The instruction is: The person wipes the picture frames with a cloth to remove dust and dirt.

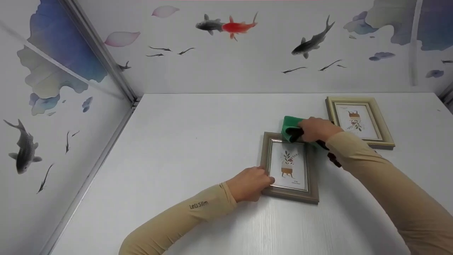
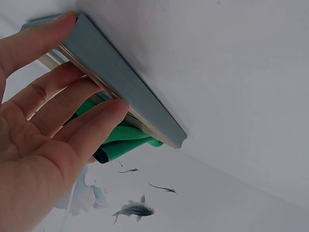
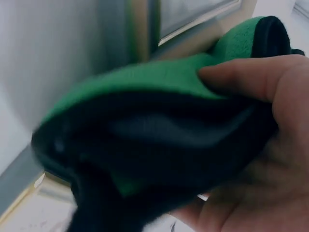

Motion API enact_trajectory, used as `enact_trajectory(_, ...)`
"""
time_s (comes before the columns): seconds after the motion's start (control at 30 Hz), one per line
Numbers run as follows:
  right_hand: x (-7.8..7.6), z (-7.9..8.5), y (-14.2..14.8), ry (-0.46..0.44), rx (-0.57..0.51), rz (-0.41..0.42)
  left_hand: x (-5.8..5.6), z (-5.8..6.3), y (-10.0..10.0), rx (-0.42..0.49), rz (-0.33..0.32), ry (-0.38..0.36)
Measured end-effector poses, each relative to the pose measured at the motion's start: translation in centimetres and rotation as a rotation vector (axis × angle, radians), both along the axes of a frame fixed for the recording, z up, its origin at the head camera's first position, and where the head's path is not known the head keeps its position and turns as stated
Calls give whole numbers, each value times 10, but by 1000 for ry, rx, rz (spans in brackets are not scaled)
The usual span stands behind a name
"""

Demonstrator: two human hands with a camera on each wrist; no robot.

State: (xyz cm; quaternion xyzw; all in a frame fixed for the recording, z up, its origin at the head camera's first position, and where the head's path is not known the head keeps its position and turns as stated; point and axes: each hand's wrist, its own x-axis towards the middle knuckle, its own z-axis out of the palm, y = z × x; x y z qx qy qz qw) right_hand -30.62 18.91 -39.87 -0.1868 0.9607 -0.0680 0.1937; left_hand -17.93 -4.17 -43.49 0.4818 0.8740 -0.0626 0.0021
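A grey-brown picture frame [image 1: 290,197] with a potted-plant print lies on the white table. My left hand [image 1: 250,184] grips its lower left edge; in the left wrist view the thumb and fingers [image 2: 58,36] lie along the frame's side [image 2: 120,72]. My right hand [image 1: 318,129] holds a folded green cloth [image 1: 292,122] with dark edging against the frame's top edge. In the right wrist view, the thumb presses into the bunched cloth [image 3: 145,79], which hides part of the hand's fingers.
A second, gold-coloured picture frame [image 1: 384,124] lies to the right, partly behind my right forearm, its print upside down to me. White panels [image 1: 219,71] painted with fish and petals stand behind and to the left of the table [image 1: 177,148].
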Motion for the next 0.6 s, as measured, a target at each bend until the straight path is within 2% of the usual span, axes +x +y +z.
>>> enact_trajectory(0.2, 0, -11, -35, 62, -40, 79, -5, 4, 0, 18, 3, -83)
enact_trajectory(0.37, -1, -21, -64, 92, -168, 180, -10, 5, -1, 13, -6, -104)
enact_trajectory(0.5, -3, -28, -73, 73, -271, 268, -13, 8, -2, 1, -6, -125)
enact_trajectory(0.6, -5, -30, -70, 67, -300, 284, -14, 10, -1, -5, -5, -133)
